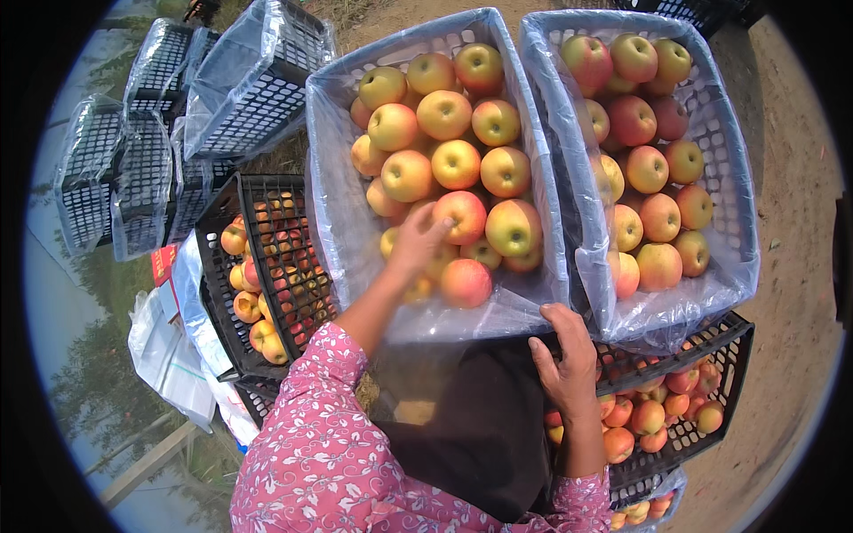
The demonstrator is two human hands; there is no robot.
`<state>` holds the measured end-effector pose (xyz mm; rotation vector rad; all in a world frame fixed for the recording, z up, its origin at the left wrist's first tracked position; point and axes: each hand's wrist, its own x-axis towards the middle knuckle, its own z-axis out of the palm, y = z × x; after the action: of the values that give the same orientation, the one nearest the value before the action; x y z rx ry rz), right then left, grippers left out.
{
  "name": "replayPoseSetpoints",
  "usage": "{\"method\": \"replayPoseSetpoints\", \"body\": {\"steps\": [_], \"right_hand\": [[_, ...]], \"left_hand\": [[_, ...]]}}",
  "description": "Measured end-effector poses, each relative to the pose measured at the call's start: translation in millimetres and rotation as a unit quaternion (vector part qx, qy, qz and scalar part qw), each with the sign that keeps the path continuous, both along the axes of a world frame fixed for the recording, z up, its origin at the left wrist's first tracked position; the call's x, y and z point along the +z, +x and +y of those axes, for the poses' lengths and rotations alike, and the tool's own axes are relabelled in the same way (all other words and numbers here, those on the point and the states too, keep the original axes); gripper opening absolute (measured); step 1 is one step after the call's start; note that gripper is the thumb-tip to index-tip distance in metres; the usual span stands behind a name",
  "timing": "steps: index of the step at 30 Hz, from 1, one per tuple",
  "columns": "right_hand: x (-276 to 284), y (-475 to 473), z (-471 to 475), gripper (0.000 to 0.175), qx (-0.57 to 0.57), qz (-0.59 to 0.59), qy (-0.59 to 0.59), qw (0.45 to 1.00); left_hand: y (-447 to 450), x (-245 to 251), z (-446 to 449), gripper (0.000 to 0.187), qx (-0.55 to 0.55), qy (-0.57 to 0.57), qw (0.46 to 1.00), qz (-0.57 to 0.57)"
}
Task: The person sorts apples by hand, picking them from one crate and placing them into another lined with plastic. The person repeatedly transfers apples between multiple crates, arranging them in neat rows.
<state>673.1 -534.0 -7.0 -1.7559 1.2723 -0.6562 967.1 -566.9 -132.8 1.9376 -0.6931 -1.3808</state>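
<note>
Reaching into the plastic-lined crate (556,256) in front of me, my left hand (416,243) grips a red-yellow apple (460,218) at its left side, thumb on the skin and fingers partly hidden. Around it lie rows of apples (456,164), mostly stem or blossom end up. A redder apple (466,283) sits nearest me by the near wall. My right hand (568,363) is at the crate's near right corner, fingertips against the clear plastic liner (493,316), thumb apart, with nothing seen in its grasp.
A second lined crate (740,220) of apples stands close on the right. Black crates of loose apples stand at the left (240,186) and lower right (740,373). Lined crates (246,93) are stacked at the upper left. Bare soil (793,200) runs along the right.
</note>
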Motion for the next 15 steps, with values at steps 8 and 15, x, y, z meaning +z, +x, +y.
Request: {"method": "replayPoseSetpoints", "body": {"steps": [8, 15], "right_hand": [[-5, -3, 2, 0.041, 0.009, -0.002, 0.019, 1.000], [-8, -3, 0, 0.042, -0.006, -0.004, 0.022, 1.000]], "left_hand": [[3, 7, 10, 0.069, 0.095, -0.018, 0.982, 0.160], [5, 21, 36, 0.087, -0.158, 0.079, 0.983, -0.052]]}}
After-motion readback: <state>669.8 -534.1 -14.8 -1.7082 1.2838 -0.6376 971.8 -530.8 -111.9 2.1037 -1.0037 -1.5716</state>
